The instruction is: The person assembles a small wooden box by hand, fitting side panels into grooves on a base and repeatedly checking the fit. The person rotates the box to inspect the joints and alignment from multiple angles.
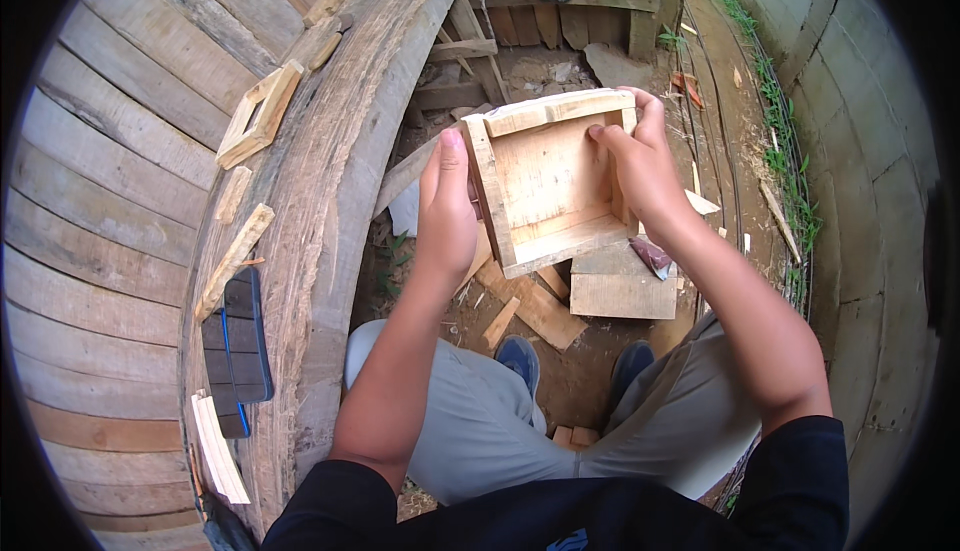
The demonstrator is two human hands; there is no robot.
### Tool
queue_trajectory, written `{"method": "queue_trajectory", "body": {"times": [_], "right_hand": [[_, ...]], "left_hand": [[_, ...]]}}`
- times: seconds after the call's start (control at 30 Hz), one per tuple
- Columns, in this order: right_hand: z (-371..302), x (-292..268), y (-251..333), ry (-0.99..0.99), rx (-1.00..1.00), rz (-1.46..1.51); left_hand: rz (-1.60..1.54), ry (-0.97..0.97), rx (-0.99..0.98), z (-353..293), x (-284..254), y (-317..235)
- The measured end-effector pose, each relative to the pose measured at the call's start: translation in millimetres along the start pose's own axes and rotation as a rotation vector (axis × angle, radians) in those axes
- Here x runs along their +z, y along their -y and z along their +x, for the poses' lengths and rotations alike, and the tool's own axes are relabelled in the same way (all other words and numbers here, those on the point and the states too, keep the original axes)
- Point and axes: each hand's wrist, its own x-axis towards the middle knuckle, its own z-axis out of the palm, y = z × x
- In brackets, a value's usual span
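Note:
Between my two hands I hold up a shallow wooden box (555, 186), its open side tilted toward me so that the pale inner panel and the side walls show. My left hand (447, 206) grips the box's left wall, with the thumb up along the outer edge and the other fingers hidden behind. On the right side, my right hand (640, 156) is closed over the wall; its thumb reaches inside the box near the upper right corner, while its fingers wrap round the outside.
A thick wooden bench (330, 201) runs along my left, bearing a small wooden frame (262, 116), offcuts (235, 261) and a dark phone (245, 336). Ahead on the ground lie a wooden block (622, 293) and scrap boards (535, 311). A block wall (870, 201) stands at the right.

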Motion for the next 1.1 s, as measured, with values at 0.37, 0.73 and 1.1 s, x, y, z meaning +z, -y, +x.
{"method": "queue_trajectory", "body": {"times": [0.37, 0.73, 1.1], "right_hand": [[9, -5, -3, 0.081, 0.169, 0.189], [14, -10, -14, 0.468, -0.26, 0.441], [13, -11, -3, 0.415, -0.372, 0.285]], "left_hand": [[0.05, 0.23, -0.139, -8, 0, -16], [0.374, 0.713, 0.372, -14, 5, -9], [0.53, 0.597, 0.583, -21, 13, 5]]}}
